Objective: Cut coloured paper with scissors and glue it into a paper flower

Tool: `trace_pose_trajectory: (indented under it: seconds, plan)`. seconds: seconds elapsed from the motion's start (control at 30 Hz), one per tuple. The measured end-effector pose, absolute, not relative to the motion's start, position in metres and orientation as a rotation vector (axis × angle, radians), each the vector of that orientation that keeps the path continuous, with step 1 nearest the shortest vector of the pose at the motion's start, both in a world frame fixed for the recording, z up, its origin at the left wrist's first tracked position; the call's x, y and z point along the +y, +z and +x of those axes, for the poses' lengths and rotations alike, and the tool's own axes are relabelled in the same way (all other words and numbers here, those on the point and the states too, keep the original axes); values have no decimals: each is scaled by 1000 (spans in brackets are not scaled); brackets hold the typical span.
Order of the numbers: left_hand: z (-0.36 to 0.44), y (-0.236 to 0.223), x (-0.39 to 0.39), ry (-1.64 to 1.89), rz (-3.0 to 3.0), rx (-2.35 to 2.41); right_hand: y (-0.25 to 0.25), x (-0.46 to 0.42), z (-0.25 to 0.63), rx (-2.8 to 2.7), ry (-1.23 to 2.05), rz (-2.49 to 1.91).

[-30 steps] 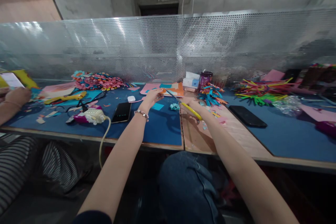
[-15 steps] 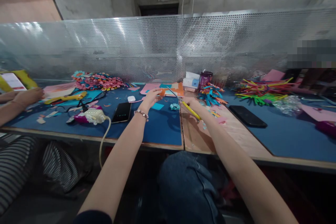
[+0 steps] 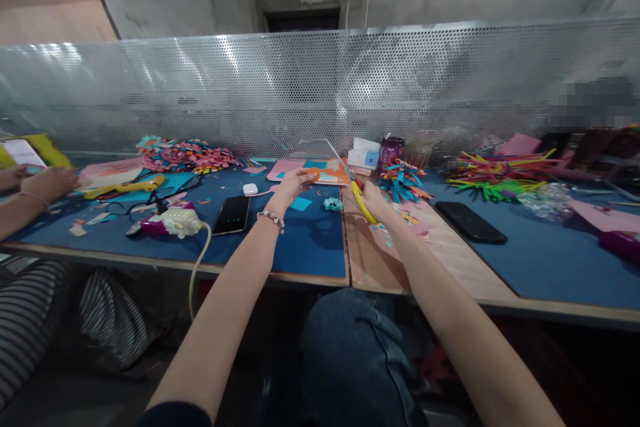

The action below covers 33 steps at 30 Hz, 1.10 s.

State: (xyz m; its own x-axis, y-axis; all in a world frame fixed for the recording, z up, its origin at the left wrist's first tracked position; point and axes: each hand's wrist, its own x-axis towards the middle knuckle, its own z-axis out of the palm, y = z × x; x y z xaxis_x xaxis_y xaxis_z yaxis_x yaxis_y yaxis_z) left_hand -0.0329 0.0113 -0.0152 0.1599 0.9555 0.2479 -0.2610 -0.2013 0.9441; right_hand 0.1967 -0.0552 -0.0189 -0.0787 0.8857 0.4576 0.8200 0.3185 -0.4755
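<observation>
My left hand [image 3: 294,185] is closed, pinching a small orange paper piece [image 3: 314,175] above the blue mat. In my right hand [image 3: 373,198] is a pair of scissors [image 3: 359,197] with yellow handles; the blades point up and away, apart from the paper. A small light-blue paper flower [image 3: 333,204] lies on the mat between my hands. Behind them are coloured paper sheets [image 3: 285,167] in pink, orange and blue. A loose blue paper piece [image 3: 301,203] rests near my left wrist.
Left of me lie a phone [image 3: 231,215], a glue gun [image 3: 173,220] with its cord and a heap of paper flowers [image 3: 185,155]. On the right are another phone [image 3: 471,221], coloured strips [image 3: 500,173] and a purple cup [image 3: 391,152]. A co-worker's hands [image 3: 47,187] are at far left.
My right hand has turned the scissors so the blades point more upward, away from the orange paper. My left hand has hardly moved. The co-worker's hands shifted slightly.
</observation>
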Motion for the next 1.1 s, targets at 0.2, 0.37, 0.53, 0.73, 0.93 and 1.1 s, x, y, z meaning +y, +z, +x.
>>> trace_pose_trajectory:
  seconds: [0.2, 0.37, 0.53, 0.73, 0.93, 1.1]
  plan:
    - [-23, -16, 10, 1315, 1115, 679, -12, -62, 196, -2096, 76, -1607]
    - [-14, -14, 7, 1314, 1006, 613, -11, -60, 201, -2139, 64, -1608]
    - [-12, -10, 5, 1261, 925, 567, -3, -67, 199, -2174, 132, -1607]
    - [-13, -6, -1, 1235, 869, 589, 6, -80, 195, -2154, 329, -1594]
    - [-12, -5, -2, 1226, 819, 575, 4, -80, 196, -2080, 445, -1586]
    - [-12, -7, -1, 1214, 791, 578, 5, -79, 196, -2080, 471, -1595]
